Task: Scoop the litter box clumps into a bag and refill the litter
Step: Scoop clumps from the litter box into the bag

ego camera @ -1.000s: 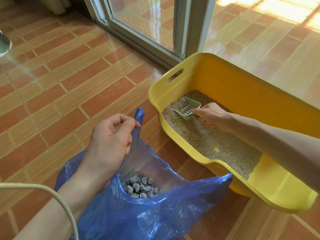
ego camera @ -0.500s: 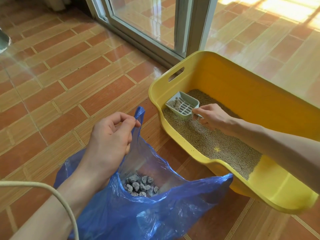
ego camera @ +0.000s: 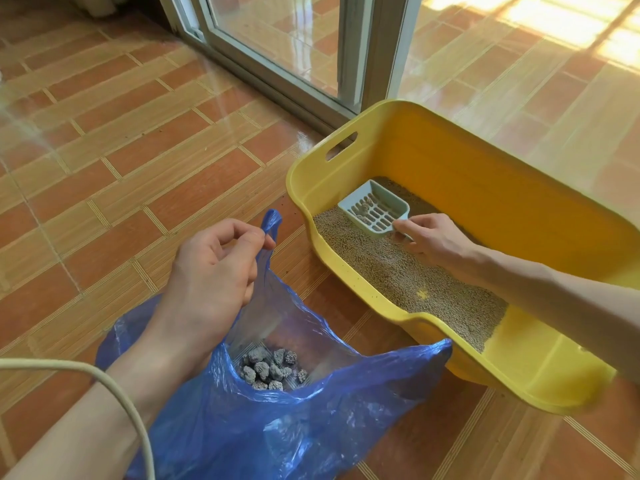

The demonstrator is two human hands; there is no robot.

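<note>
A yellow litter box (ego camera: 485, 174) stands on the tiled floor at the right, with tan litter (ego camera: 398, 275) along its near side. My right hand (ego camera: 433, 237) grips the handle of a pale blue slotted scoop (ego camera: 375, 209), held level just above the litter with a few grey clumps in it. A blue plastic bag (ego camera: 311, 427) lies open on the floor in front of the box, with several grey clumps (ego camera: 273, 372) at its bottom. My left hand (ego camera: 211, 275) pinches the bag's handle and holds that side up.
A sliding glass door frame (ego camera: 356, 57) runs behind the litter box, close to its far corner. A pale cord (ego camera: 114, 386) crosses the lower left over my left forearm. Orange floor tiles (ego camera: 138, 150) stretch away to the left.
The scoop has risen out of the litter with a few clumps and now sits level. My left hand has kept the bag handle up.
</note>
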